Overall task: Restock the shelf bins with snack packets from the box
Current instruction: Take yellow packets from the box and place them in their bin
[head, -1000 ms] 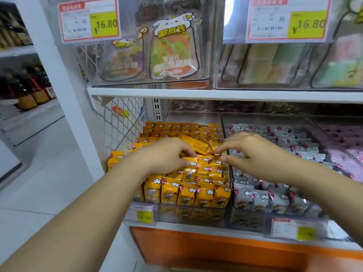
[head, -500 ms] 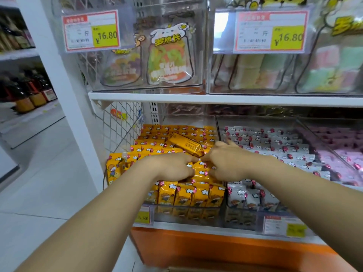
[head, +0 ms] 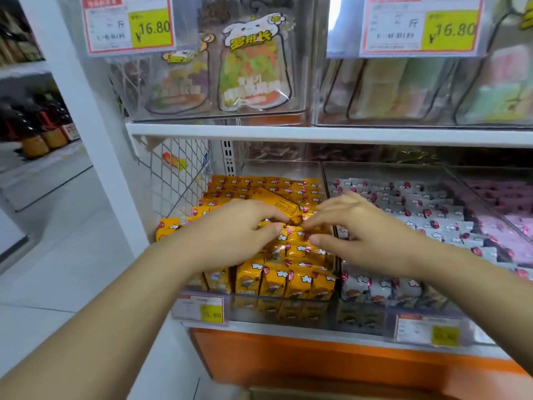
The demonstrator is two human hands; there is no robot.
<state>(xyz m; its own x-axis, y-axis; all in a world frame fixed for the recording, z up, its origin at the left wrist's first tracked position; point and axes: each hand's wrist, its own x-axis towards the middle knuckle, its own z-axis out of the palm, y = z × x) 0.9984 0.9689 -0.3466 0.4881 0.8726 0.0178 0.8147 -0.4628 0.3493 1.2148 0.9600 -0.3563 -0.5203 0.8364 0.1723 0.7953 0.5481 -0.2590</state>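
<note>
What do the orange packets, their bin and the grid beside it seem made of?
Orange packets: probably glossy plastic film; highlights glint on the wrappers. Bin: clear rigid plastic, likely acrylic; its walls are see-through. Wire grid: thin white rods, likely painted metal.

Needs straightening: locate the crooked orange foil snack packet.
Head view: the orange packet lies atop rows in the left clear plastic bin, just beyond the left hand and right hand.

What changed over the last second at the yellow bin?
The left hand and right hand met over the yellow packets, then drew slightly apart and loosened. Whether the left holds a packet is unclear. The tilted packet on top and the grey packets stayed put.
</note>
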